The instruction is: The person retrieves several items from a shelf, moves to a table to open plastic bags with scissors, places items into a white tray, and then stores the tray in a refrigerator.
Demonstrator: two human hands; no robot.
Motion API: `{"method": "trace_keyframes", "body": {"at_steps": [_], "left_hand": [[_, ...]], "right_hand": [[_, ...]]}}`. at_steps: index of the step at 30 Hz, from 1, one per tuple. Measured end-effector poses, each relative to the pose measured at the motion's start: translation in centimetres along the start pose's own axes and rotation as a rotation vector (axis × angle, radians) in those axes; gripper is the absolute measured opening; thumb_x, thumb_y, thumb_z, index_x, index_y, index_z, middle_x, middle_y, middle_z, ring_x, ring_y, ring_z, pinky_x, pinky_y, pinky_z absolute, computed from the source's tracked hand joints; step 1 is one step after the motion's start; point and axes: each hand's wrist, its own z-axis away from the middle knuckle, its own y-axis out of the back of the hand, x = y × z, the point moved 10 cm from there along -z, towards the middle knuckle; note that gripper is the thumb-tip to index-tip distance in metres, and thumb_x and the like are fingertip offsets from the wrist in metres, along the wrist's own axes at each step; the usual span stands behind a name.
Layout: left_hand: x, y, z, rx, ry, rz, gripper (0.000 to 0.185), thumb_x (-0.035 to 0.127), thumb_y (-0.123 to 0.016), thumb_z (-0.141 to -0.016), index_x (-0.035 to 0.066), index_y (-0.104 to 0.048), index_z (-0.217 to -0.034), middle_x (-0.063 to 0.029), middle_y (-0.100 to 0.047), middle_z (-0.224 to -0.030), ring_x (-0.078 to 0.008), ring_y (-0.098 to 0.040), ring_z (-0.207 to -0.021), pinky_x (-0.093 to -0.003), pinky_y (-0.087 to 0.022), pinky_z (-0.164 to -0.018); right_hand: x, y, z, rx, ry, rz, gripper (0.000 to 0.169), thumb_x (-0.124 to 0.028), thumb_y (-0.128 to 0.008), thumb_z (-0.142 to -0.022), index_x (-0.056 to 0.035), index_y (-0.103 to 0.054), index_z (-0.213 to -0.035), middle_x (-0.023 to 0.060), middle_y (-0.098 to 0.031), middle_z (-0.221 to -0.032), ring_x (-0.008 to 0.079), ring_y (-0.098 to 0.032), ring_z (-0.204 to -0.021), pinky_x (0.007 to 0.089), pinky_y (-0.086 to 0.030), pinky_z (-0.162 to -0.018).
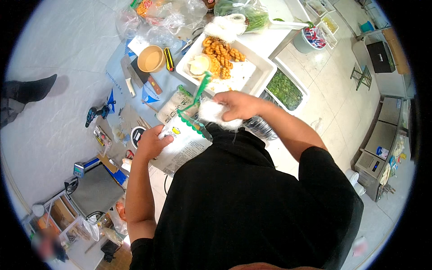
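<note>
My left hand grips a white printed plastic food bag by its side, close to my black shirt. The bag's green scalloped top is cut open, and a green strip sticks up from it. In my right hand is a bundle of fine white dried noodles, just beside the bag's mouth. Behind it on the blue-covered table lies a second printed bag with pale contents. A white tray beyond my hands holds brown fried dough twists and a tub of pale pieces. More white noodles rest at its far edge.
Left of the tray are a paper bowl, a yellow-black utility knife, scissors and knives. A cordless drill lies farther left. Bagged greens sit at the back. A tray of leafy greens stands to the right.
</note>
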Motion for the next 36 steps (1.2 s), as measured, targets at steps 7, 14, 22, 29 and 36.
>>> {"method": "trace_keyframes", "body": {"at_steps": [7,14,22,29,36], "left_hand": [[-4.8,-0.7,-0.7,0.041,-0.185,0.469,0.038,0.026,-0.070,-0.088,-0.002,-0.063,-0.112,-0.0054,-0.068,-0.098,-0.0119,-0.060,-0.086,-0.0291,-0.048,-0.077],[-4.8,0.2,0.3,0.121,-0.264,0.481,0.044,0.033,-0.069,-0.090,-0.003,-0.062,-0.113,-0.0052,-0.068,-0.098,-0.0116,-0.059,-0.086,-0.0281,-0.047,-0.077],[-2.6,1.8,1.5,0.191,-0.310,0.397,0.041,0.033,-0.069,-0.089,-0.004,-0.063,-0.109,-0.0050,-0.067,-0.095,-0.0104,-0.058,-0.083,-0.0272,-0.047,-0.074],[0.7,2.4,1.2,0.159,-0.288,0.450,0.034,0.026,-0.069,-0.087,-0.002,-0.064,-0.105,-0.0059,-0.068,-0.089,-0.0112,-0.060,-0.080,-0.0294,-0.048,-0.073],[3.2,0.5,-0.2,0.157,-0.344,0.099,0.036,0.031,-0.069,-0.087,0.001,-0.064,-0.106,-0.0087,-0.068,-0.085,-0.0152,-0.061,-0.078,-0.0320,-0.049,-0.073]], "right_hand": [[8.0,9.1,0.2,0.338,-0.250,0.417,0.053,-0.025,-0.069,-0.072,0.0022,-0.055,-0.114,0.0234,-0.063,-0.105,0.0354,-0.062,-0.098,0.0396,-0.049,-0.087],[19.9,7.1,-1.5,0.221,-0.536,0.575,0.059,-0.036,-0.067,-0.069,0.0035,-0.061,-0.112,0.0254,-0.065,-0.108,0.0382,-0.061,-0.102,0.0411,-0.048,-0.091],[12.1,9.5,0.5,0.497,-0.463,0.772,0.041,-0.027,-0.067,-0.073,0.0026,-0.067,-0.101,0.0215,-0.068,-0.103,0.0328,-0.066,-0.095,0.0391,-0.051,-0.087],[-10.3,-1.1,-2.6,0.253,0.211,0.113,0.024,0.010,-0.049,-0.080,0.0033,-0.065,-0.098,0.0088,-0.068,-0.088,0.0161,-0.064,-0.084,0.0290,-0.052,-0.076],[-3.7,-9.2,-7.0,-0.235,-0.118,0.400,0.024,-0.007,-0.059,-0.072,0.0049,-0.067,-0.091,0.0286,-0.064,-0.087,0.0424,-0.063,-0.083,0.0433,-0.051,-0.072]]}}
